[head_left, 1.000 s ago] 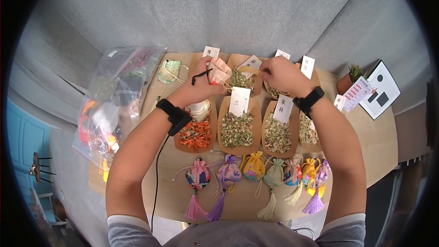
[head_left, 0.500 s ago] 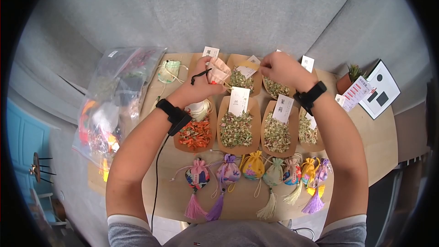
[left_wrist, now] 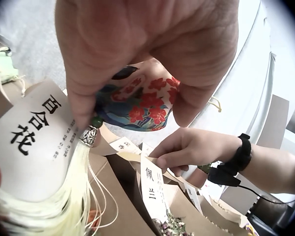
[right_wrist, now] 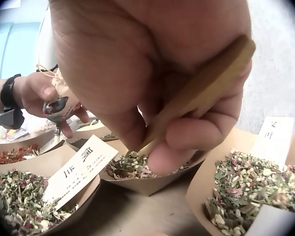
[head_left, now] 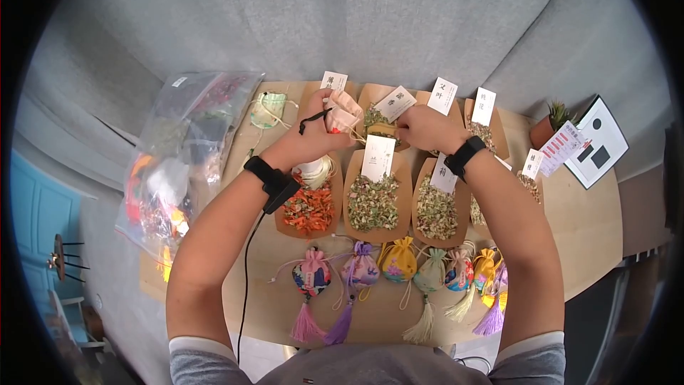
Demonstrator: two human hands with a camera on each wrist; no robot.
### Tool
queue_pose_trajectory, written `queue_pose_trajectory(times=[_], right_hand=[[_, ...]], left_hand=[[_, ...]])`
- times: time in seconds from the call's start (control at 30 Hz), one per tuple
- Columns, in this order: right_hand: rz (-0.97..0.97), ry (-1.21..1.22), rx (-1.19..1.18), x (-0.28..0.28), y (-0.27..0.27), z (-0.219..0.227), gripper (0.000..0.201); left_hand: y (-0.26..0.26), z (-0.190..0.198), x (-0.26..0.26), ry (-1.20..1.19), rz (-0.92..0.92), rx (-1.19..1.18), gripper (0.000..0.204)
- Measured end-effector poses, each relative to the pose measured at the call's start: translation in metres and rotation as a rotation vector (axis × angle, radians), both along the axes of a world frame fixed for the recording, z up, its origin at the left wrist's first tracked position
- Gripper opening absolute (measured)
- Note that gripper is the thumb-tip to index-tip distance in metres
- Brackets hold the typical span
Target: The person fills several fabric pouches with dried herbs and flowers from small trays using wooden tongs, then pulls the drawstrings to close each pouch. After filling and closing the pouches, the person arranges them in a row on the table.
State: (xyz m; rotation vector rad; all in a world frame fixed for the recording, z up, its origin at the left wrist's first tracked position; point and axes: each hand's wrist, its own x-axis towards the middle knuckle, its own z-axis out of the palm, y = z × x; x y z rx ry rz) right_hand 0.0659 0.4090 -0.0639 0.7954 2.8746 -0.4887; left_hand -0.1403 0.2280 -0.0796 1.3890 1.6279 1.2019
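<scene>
My left hand (head_left: 306, 139) grips a light pink drawstring pouch (head_left: 343, 110) near the back trays. Red flowers and blue patterns cover the pouch (left_wrist: 147, 101) in the left wrist view, and a cream tassel (left_wrist: 69, 191) hangs from it. Fingers of my right hand (head_left: 431, 128) curl round a narrow wooden scoop (right_wrist: 201, 86). In the right wrist view the scoop's lower end is at the dried herbs (right_wrist: 125, 167) in a brown paper tray (right_wrist: 150, 186); whether it holds any herbs is hidden by the fingers.
More trays of herbs with white cards (head_left: 377, 158) surround the hands, one with orange petals (head_left: 308, 210). Colourful tasselled pouches (head_left: 399, 260) line the front. A clear plastic bag (head_left: 178, 142) lies left; a potted plant (head_left: 545, 128) and framed sheet (head_left: 595, 142) stand right.
My right hand has moved left and down with the scoop, closer to the pouch, uncovering the cards behind it. My left hand still grips the pouch in nearly the same place.
</scene>
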Motion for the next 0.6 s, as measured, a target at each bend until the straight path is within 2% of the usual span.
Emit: queue_pose_trajectory(times=[0.2, 0.27, 0.37, 0.5, 0.6], right_hand=[[0.068, 0.005, 0.047, 0.008, -0.010, 0.000, 0.024], [0.131, 0.016, 0.166, 0.007, -0.010, -0.009, 0.020], [0.123, 0.057, 0.235, 0.007, -0.012, -0.014, 0.020], [0.060, 0.106, 0.212, 0.013, -0.012, -0.004, 0.020], [0.063, 0.227, 0.137, 0.022, -0.007, 0.020, 0.019]], left_hand=[[0.002, -0.003, -0.001, 0.003, -0.008, 0.001, 0.098], [0.003, -0.003, 0.001, 0.004, -0.005, 0.005, 0.099], [0.003, -0.001, 0.003, 0.019, 0.001, -0.009, 0.100], [0.003, -0.003, 0.002, 0.023, 0.005, -0.016, 0.101], [0.005, -0.007, 0.002, 0.023, 0.008, 0.002, 0.101]])
